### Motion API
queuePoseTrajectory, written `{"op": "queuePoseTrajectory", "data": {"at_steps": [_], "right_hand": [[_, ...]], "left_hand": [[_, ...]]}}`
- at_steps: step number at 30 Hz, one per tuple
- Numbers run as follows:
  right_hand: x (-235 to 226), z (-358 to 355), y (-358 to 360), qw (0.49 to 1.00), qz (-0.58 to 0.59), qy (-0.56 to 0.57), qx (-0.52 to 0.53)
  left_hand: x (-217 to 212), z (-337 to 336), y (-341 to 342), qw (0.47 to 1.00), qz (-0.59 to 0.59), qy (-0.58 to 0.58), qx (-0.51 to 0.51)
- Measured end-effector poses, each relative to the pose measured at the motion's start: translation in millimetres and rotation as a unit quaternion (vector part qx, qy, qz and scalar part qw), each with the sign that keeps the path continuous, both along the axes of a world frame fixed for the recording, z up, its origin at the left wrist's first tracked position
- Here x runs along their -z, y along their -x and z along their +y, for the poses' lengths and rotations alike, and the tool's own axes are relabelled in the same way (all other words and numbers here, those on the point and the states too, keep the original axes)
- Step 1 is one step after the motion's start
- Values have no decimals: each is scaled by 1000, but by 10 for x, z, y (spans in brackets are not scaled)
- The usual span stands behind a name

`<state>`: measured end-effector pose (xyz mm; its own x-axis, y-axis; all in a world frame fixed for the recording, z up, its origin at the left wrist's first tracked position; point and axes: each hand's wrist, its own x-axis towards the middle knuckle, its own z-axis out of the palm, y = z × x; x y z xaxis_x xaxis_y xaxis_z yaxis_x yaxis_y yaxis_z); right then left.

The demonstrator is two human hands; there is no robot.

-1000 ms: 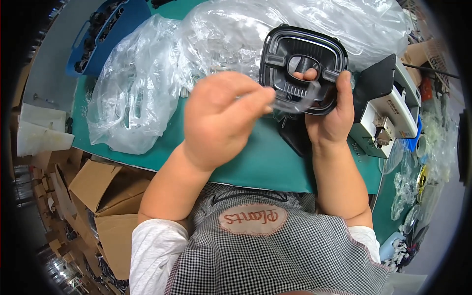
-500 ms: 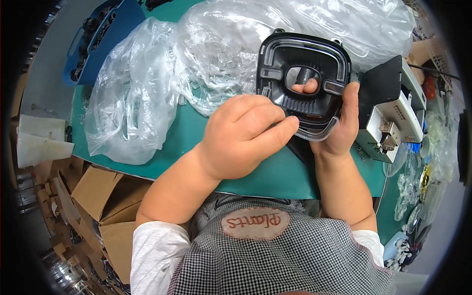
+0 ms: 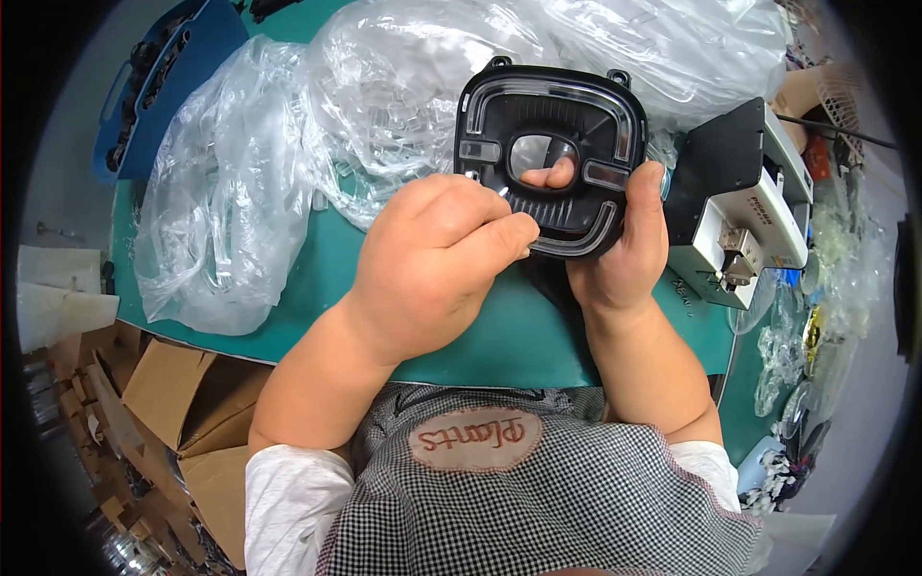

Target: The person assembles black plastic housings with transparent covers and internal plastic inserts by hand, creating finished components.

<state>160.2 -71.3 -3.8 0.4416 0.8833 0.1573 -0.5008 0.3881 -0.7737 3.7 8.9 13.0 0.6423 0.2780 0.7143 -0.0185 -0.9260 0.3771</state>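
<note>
Above the green table (image 3: pixel 519 346), between its near edge and the clear plastic bags (image 3: pixel 221 192), the black housing (image 3: pixel 547 113) is held by the right hand (image 3: pixel 622 245), clamped on its lower right side (fingertips show through the central opening). From this grip the housing extends away and to the left; being nearly square, it has no evident long axis. The left hand (image 3: pixel 432 250) is nearer to its lower left corner, thumb and forefinger closed together; whether something is between them, I cannot tell. One clear curved strip (image 3: pixel 603 230) follows the lower right corner.
</note>
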Motion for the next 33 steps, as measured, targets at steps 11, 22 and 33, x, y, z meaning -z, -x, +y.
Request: {"op": "queuePoseTrajectory", "data": {"at_steps": [11, 22, 33], "right_hand": [[1, -52, 43, 997, -63, -12, 35], [-19, -64, 78, 997, -53, -7, 47], [-60, -121, 64, 995, -32, 40, 84]], "left_hand": [[-38, -29, 11, 1000, 8, 17, 4], [11, 42, 31, 999, 2, 1, 37], [100, -63, -14, 1000, 4, -11, 12]]}}
